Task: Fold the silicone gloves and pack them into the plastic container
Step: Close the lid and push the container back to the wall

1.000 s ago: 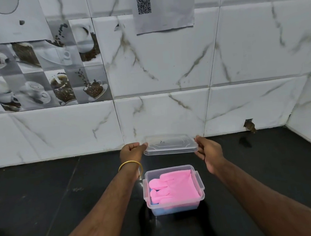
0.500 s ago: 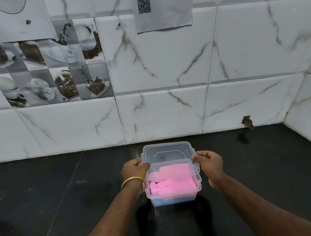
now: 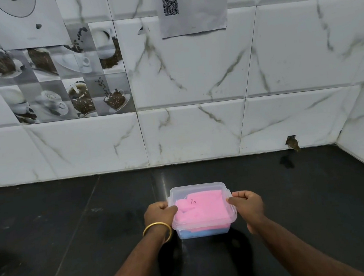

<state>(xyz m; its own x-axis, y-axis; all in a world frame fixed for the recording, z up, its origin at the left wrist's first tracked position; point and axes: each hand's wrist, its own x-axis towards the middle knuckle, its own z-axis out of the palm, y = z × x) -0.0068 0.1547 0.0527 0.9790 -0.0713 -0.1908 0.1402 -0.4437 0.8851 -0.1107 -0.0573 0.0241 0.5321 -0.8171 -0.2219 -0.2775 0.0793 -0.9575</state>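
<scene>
Lid (image 3: 196, 190) lowered onto plastic container (image 3: 204, 227) since before, left hand (image 3: 159, 214) and right hand (image 3: 246, 204) gripping its sides; pink glove (image 3: 202, 210) inside. Beneath: black countertop (image 3: 74, 226). Behind container: marble tiles (image 3: 192, 74), QR-code paper (image 3: 192, 5), text unreadable.

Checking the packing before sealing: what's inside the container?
Through the clear lid on the container, a folded pink glove lies on top of something blue, mostly covered, so I cannot identify it.

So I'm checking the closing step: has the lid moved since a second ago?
Yes. The lid has come down and toward the person, from near the wall's base onto the container on the black counter.
</scene>
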